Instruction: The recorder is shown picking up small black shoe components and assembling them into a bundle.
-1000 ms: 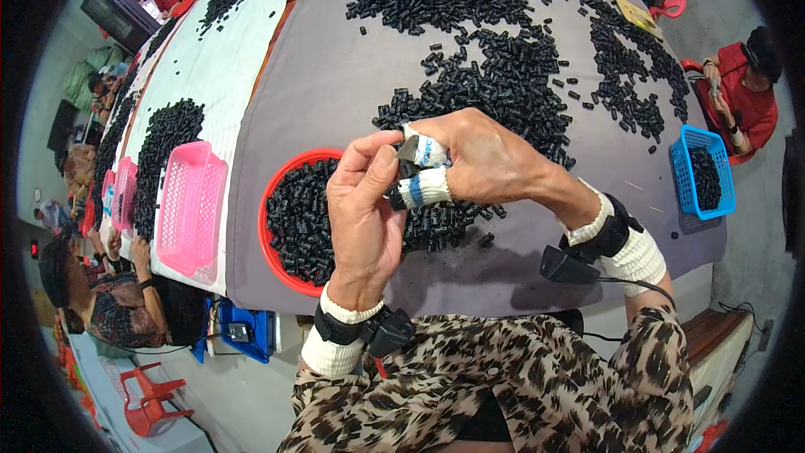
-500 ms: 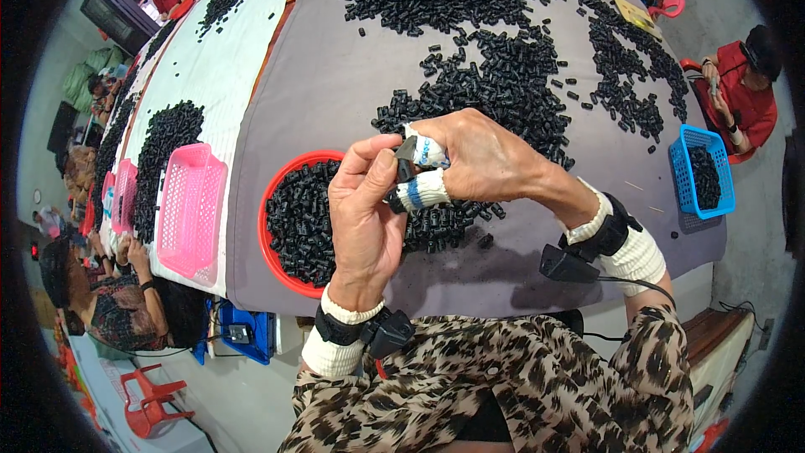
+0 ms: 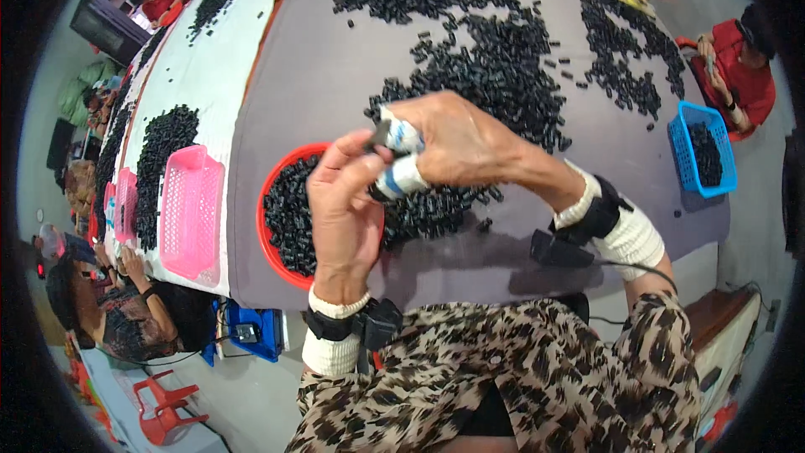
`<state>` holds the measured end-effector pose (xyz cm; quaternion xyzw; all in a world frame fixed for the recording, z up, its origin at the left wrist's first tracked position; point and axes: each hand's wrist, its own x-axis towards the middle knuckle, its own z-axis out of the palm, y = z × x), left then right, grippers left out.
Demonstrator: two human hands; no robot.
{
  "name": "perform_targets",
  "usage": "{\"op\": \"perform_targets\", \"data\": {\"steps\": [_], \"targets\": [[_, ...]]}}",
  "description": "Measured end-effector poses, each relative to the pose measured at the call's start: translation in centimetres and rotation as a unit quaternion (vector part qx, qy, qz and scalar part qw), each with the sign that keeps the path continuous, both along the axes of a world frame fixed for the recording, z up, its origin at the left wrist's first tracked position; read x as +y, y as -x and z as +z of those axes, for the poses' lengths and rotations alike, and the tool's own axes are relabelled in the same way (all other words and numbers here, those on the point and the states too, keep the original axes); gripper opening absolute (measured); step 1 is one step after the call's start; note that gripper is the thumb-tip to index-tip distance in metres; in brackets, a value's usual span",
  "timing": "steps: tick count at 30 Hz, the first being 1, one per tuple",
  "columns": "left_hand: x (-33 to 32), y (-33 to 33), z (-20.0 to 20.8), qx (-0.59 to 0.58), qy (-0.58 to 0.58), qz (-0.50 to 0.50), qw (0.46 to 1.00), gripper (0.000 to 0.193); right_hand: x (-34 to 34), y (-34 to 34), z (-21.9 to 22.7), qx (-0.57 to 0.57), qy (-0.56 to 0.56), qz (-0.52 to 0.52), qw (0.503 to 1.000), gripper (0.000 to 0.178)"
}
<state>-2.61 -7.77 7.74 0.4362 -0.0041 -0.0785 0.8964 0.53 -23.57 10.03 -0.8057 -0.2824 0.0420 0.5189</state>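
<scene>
Between the fingertips of both hands is a small black piece (image 3: 380, 134), blurred, so its exact shape is hard to make out. My left hand (image 3: 342, 214) pinches it with thumb and fingers above a red round basin (image 3: 263, 239) full of similar black pieces. From the other side, my right hand (image 3: 461, 143) grips it too, white and blue wrapping on its thumb and finger. Behind and below my right hand spreads a heap of short black cylindrical pieces (image 3: 495, 75) on the grey cloth. Knitted cream cuffs and black straps with small devices circle both wrists.
Pink baskets (image 3: 191, 218) stand on the white cloth at left. At right, a blue basket (image 3: 704, 151) holds black pieces, near a person in red (image 3: 742, 75). Another person (image 3: 126, 310) works at left. A red plastic chair (image 3: 168, 409) stands at lower left.
Both hands have moved a little to the left together, the black piece still between their fingertips. The whole view has shifted slightly.
</scene>
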Motion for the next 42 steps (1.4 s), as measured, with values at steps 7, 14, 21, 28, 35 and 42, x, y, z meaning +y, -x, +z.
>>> {"op": "perform_targets", "data": {"steps": [7, 14, 21, 28, 35, 42], "targets": [[6.9, -0.7, -3.0, -0.073, -0.225, 0.113, 0.965, 0.035, -3.9, 0.1, -1.0, 0.034, 0.032, -0.064, 0.997, 0.032], [0.3, 1.5, -5.5, -0.150, -0.519, -0.047, 0.840, 0.018, -8.9, 2.4, -2.9, 0.132, 0.099, -0.194, 0.967, 0.028], [-6.3, 4.2, -12.4, -0.376, -0.638, -0.205, 0.640, 0.017, -8.9, 2.8, -4.7, 0.060, 0.074, -0.136, 0.986, 0.033], [-7.4, 4.2, -13.3, -0.414, -0.613, -0.218, 0.637, 0.026, -7.4, 2.5, -3.6, 0.197, 0.055, -0.137, 0.969, 0.021], [-6.3, 4.4, -13.6, -0.278, -0.527, -0.283, 0.752, 0.024, -5.2, 2.4, -3.6, 0.192, 0.050, -0.099, 0.975, 0.017], [0.0, -0.4, -2.5, -0.016, -0.064, -0.143, 0.988, 0.020, -2.0, -2.5, 7.0, 0.126, -0.054, -0.069, 0.988, 0.013]]}}
